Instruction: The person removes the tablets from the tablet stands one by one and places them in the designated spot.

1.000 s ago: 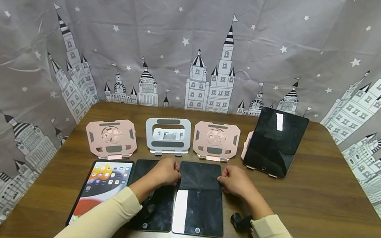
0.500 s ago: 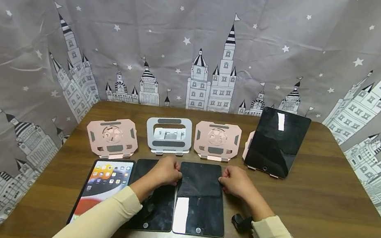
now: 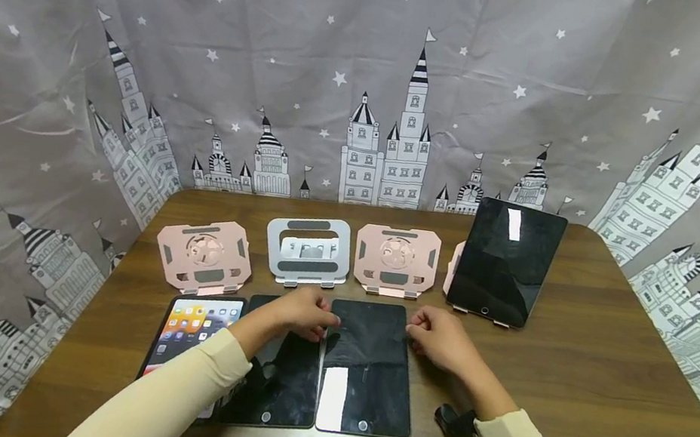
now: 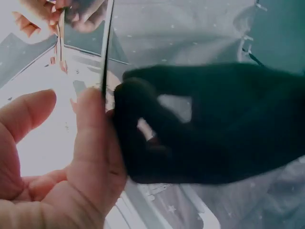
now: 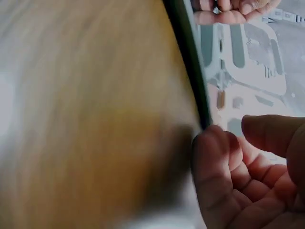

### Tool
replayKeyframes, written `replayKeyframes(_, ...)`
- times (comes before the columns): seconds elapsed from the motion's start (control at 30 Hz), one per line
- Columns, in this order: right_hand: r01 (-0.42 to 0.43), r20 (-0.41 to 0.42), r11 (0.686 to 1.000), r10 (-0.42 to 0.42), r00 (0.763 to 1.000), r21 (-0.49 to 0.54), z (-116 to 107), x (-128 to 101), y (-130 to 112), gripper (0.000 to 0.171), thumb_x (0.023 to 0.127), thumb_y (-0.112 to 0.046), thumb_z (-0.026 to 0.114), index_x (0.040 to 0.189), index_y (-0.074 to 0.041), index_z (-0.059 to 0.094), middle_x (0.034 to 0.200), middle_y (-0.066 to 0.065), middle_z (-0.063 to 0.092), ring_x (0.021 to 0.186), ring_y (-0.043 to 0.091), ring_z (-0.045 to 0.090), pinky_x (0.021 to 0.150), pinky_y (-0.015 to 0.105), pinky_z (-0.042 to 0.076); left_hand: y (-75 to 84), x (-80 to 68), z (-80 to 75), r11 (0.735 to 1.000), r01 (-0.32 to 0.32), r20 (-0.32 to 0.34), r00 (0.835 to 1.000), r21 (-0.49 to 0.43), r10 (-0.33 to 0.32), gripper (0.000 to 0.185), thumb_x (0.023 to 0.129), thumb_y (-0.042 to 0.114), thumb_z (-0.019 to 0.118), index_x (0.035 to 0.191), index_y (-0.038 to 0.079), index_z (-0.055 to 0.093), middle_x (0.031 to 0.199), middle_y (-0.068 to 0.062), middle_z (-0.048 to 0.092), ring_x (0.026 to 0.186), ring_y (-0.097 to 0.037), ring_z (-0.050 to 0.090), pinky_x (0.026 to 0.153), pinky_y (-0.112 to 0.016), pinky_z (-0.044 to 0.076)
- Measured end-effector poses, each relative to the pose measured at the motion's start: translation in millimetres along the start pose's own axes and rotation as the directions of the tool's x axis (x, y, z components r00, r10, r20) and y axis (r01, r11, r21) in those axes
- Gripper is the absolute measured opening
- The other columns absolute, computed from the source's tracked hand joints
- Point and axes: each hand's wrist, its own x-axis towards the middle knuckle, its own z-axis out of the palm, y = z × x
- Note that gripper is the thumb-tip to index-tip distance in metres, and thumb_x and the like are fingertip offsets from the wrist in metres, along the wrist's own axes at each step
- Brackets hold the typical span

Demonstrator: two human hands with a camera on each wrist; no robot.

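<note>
A black tablet (image 3: 376, 360) with a home button lies face up between the two hands in the head view. My left hand (image 3: 306, 312) is at its upper left edge, where it meets another black tablet (image 3: 288, 392). In the left wrist view the thumb (image 4: 35, 112) stands apart from the index finger (image 4: 90, 121), which touches the seam. At the upper right edge is my right hand (image 3: 441, 338). The right wrist view has its index fingertip (image 5: 209, 140) against the tablet's edge (image 5: 190, 67), the thumb (image 5: 267, 131) held away and other fingers curled.
A lit tablet (image 3: 185, 326) lies at the left, partly under the left sleeve. Behind stand two pink stands, one left (image 3: 206, 251) and one central (image 3: 396, 256), and a grey-blue stand (image 3: 308, 246). Another tablet (image 3: 506, 262) leans on a stand at the right.
The left thumb has swung out over the tablet's corner and the left wrist has shifted left. The right thumb has opened from its fingers and that wrist has moved slightly right. The tablets stay put.
</note>
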Motion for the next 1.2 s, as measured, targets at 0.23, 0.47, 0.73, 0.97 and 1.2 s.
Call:
replayKeyframes(0.23,0.113,-0.108,0.991,-0.119,0.987,-0.067,-46.8,-16.2,7.1,0.005,0.095,-0.009,0.064,0.097,-0.005,0.064,0.077,0.002,0.059,0.068,0.017,0.055,0.059,0.031,0.047,39.3,2.3,-2.7,0.968,-0.069,0.011,0.998,0.242,0.068,0.018,0.093,0.019,0.068,0.087,0.006,0.056,0.072,-0.004,0.055,0.059,-0.014,0.054,0.053,-0.027,0.05)
replayKeyframes(0.47,0.092,-0.254,0.982,-0.132,0.958,-0.163,-107.1,-32.2,19.0,0.016,0.1,-0.02,0.061,0.103,-0.005,0.064,0.086,0.008,0.065,0.072,0.019,0.057,0.056,0.028,0.046,95.7,22.8,4.9,0.916,-0.217,0.069,0.976,0.337,0.206,0.017,0.094,0.02,0.066,0.089,0.005,0.059,0.073,-0.005,0.057,0.061,-0.013,0.053,0.054,-0.023,0.046)
replayKeyframes(0.73,0.032,-0.384,0.985,-0.095,0.919,-0.167,-156.5,-31.1,39.0,0.026,0.101,-0.024,0.058,0.11,0.0,0.06,0.092,0.018,0.065,0.07,0.013,0.061,0.054,0.024,0.048,141.2,54.1,18.0,0.865,-0.294,0.028,0.95,0.408,0.31,0.021,0.096,0.025,0.063,0.106,0.006,0.064,0.092,-0.003,0.061,0.074,-0.013,0.056,0.064,-0.025,0.047)
replayKeyframes(0.97,-0.029,-0.419,0.987,-0.041,0.907,-0.158,-178.5,-23.2,48.2,0.034,0.102,-0.028,0.055,0.116,0.002,0.058,0.102,0.021,0.064,0.069,0.0,0.057,0.056,0.021,0.048,159.6,75.5,31.2,0.852,-0.351,-0.073,0.91,0.389,0.409,0.026,0.098,0.026,0.061,0.114,0.006,0.065,0.11,-0.006,0.064,0.091,-0.017,0.058,0.075,-0.027,0.049)
replayKeyframes(1.2,-0.016,-0.427,0.99,-0.047,0.903,-0.143,-185.2,-8.5,54.9,0.037,0.102,-0.027,0.054,0.12,0.006,0.054,0.107,0.024,0.06,0.069,-0.002,0.055,0.056,0.019,0.05,176.6,92.0,48.4,0.844,-0.397,-0.177,0.86,0.36,0.479,0.023,0.099,0.022,0.058,0.114,0.006,0.063,0.104,-0.003,0.062,0.092,-0.014,0.056,0.08,-0.023,0.047)
